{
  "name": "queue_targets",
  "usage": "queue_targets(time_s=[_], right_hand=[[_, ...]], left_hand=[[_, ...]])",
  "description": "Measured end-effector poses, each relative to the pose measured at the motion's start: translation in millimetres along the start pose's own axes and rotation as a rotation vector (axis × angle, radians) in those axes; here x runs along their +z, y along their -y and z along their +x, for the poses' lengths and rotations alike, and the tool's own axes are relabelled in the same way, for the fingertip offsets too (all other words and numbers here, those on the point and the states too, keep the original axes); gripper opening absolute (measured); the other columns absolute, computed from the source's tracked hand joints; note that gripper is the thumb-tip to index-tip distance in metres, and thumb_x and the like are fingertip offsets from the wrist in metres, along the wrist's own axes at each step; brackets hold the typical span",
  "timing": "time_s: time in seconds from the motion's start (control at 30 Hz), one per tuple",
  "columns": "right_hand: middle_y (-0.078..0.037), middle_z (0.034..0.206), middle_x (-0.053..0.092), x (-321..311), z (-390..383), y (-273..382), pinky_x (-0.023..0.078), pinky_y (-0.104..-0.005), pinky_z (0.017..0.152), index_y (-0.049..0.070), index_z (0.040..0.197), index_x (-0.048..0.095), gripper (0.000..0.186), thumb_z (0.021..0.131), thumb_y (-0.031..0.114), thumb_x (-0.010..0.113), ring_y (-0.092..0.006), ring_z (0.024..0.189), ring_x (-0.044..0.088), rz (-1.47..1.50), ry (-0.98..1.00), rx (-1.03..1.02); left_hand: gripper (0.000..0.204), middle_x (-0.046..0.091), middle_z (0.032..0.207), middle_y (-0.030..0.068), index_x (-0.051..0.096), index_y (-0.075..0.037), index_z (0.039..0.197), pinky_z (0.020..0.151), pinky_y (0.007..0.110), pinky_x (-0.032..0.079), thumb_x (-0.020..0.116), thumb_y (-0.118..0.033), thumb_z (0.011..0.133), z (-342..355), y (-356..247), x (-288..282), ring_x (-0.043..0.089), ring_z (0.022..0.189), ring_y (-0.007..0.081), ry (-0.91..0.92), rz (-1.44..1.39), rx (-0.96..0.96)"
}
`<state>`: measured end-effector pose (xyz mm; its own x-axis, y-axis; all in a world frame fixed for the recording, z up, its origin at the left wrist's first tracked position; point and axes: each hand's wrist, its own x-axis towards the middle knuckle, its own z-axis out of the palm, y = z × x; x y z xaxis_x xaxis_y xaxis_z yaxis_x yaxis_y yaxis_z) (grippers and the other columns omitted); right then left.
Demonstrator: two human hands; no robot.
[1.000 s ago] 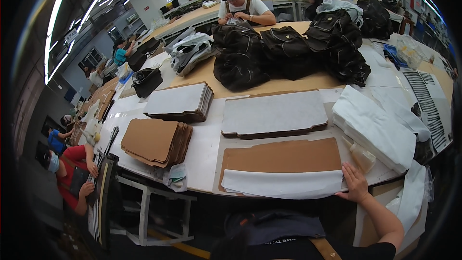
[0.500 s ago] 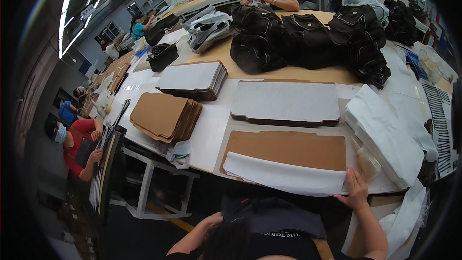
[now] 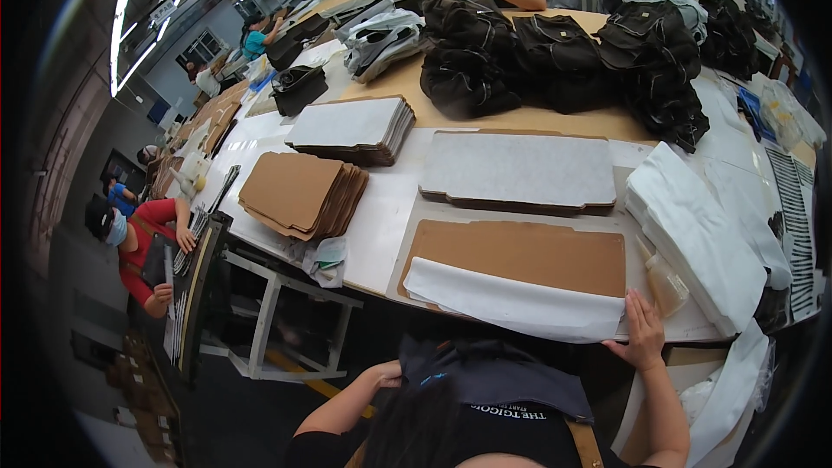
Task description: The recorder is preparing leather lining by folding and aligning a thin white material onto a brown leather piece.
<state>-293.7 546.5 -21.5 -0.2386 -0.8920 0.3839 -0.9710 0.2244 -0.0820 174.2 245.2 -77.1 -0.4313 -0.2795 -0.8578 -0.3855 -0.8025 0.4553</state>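
— Where's the white sheet [image 3: 511, 303]?

— At the near edge of the worktop [image 3: 381, 225], draped over the front part of a brown board [image 3: 529, 253]. Its long axis runs left to right along that edge, and its near side hangs just past the edge.

— Which hand is on it?

— The right hand [image 3: 643, 329]. It lies flat, fingers spread and pointing away from the person, pressing the sheet's right end at the board's near right corner. It holds nothing; it only bears down. So nearly the whole sheet stretches off to the left of that hand.

— And the left hand [image 3: 388, 374]?

— Below the worktop edge, raised toward the person's own head, and well apart from the sheet. It's partly hidden behind dark hair, so I cannot tell whether it is spread or closed. The right one is plainly the nearer.

— What lies around?

— Just right of the hand stands a small clear bottle [image 3: 666, 282], and beyond it a thick stack of white sheets [image 3: 693, 225] along the right edge. Behind the board sits a grey-topped board [image 3: 520, 169]; to the left, a fanned pile of brown boards [image 3: 299, 195] and another grey-topped pile [image 3: 347, 126]. Dark bags [image 3: 555, 52] are heaped at the far side. Other people work at neighbouring tables.
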Motion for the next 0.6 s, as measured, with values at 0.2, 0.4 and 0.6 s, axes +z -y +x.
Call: queue_targets(time_s=[0.2, 0.4, 0.6], right_hand=[[-0.02, 0.145, 0.053, 2.0, -2.2, 0.4, 0.042, -0.0495, 0.108, -0.003, 0.142, 0.047, 0.095, 0.079, 0.066, 0.068, -0.0372, 0.135, 0.05, -0.001, 0.0, 0.016], [-0.018, 0.143, 0.054, 0.7, 0.0, 1.8, 0.042, -0.0494, 0.109, -0.001, 0.14, 0.05, 0.095, 0.074, 0.063, 0.074, -0.0349, 0.133, 0.052, -0.005, -0.014, 0.011], [-0.017, 0.143, 0.054, 1.0, -3.3, 0.0, 0.042, -0.0506, 0.108, 0.0, 0.139, 0.051, 0.095, 0.072, 0.062, 0.076, -0.0348, 0.133, 0.052, -0.012, -0.008, 0.012]], left_hand=[[0.028, 0.069, 0.118, 0.014, 0.064, 0.005, 0.12, 0.089, 0.038, 0.058, 0.06, -0.008, 0.095, 14.6, 5.7, 14.7, 0.07, 0.103, 0.0257, 0.017, -0.05, 0.006], [0.028, 0.069, 0.118, 0.0141, 0.064, 0.005, 0.12, 0.09, 0.038, 0.058, 0.059, -0.008, 0.096, 32.3, 6.4, 29.9, 0.07, 0.103, 0.0256, 0.038, -0.095, 0.016], [0.027, 0.069, 0.118, 0.0141, 0.064, 0.005, 0.12, 0.09, 0.038, 0.058, 0.058, -0.007, 0.096, 16.4, 52.6, -25.6, 0.07, 0.104, 0.0254, 0.061, -0.142, 0.024]])
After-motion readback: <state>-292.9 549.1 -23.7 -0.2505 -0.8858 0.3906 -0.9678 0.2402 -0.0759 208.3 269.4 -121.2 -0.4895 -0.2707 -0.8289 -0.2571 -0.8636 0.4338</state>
